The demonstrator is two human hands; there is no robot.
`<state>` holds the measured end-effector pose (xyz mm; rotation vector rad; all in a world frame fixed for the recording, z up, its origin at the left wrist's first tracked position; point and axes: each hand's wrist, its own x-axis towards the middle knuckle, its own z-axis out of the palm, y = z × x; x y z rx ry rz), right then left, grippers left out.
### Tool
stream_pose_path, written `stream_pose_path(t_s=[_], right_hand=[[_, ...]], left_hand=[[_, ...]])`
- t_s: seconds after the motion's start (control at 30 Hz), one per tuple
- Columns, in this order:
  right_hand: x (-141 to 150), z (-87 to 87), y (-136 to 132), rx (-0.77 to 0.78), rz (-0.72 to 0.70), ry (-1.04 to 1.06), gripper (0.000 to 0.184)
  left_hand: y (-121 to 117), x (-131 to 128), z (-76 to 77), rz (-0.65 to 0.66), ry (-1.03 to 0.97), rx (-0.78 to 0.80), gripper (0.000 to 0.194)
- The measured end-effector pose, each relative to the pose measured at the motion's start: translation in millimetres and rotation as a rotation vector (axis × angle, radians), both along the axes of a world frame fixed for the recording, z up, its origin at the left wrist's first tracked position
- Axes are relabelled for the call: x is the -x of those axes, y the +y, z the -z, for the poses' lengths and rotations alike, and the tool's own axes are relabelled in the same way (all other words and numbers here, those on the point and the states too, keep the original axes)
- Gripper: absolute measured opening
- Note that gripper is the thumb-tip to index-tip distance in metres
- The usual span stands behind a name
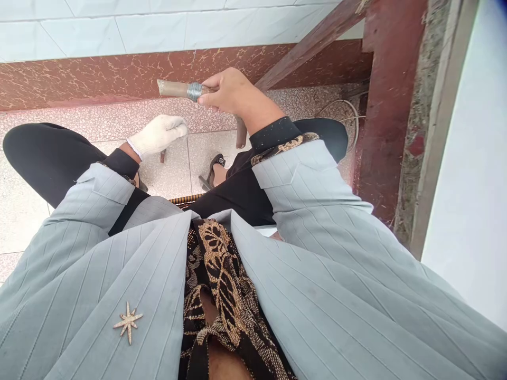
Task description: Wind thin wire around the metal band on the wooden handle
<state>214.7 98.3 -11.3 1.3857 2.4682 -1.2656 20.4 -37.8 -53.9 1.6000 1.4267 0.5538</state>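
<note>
My right hand is bare and wrapped around a brownish stick, held roughly level near the wall's base. Several turns of thin silver wire are wound around the stick beside my thumb. Another brown, stick-like piece slants down below my right wrist; whether it joins the held stick is hidden. In a white knitted glove, my left hand is closed, fingers pressed together, lower and to the left of the stick. What it holds, if anything, does not show. A short reddish-brown piece pokes out beneath it.
White tiles and a red marbled baseboard stand ahead. A reddish wooden post with a slanting brace rises at the right, near a pale cable. My shoe rests on the tiled floor.
</note>
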Motion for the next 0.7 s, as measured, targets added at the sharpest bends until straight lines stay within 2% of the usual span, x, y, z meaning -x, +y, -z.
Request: stream_pose_path(t_s=[0.1, 0.2, 0.27, 0.37, 0.57, 0.7], right_hand=[[6, 1.1, -5, -0.130, -0.153, -0.146, 0.024], [10, 1.5, -10, -0.090, -0.286, -0.295, 0.013], [10, 1.3, -11, -0.008, -0.399, -0.379, 0.011], [8, 1.6, -12, 0.145, -0.487, -0.412, 0.011], [5, 0.3, -11, 0.503, -0.518, -0.337, 0.018], [-4, -6.2, -1, 0.599, -0.512, -0.212, 0.014]], left_hand=[[-1, 2, -4.8, 0.026, 0.025, 0.035, 0.031], [-1, 4, -7.7, 0.057, 0.012, 0.050, 0.029], [0, 4, -9.8, 0.079, 0.036, 0.051, 0.029], [3, 4, -12.5, 0.095, 0.088, 0.073, 0.029], [4, 12, -5.3, 0.082, -0.065, 0.068, 0.020], [3, 18, 4.5, 0.102, -0.150, 0.098, 0.029]])
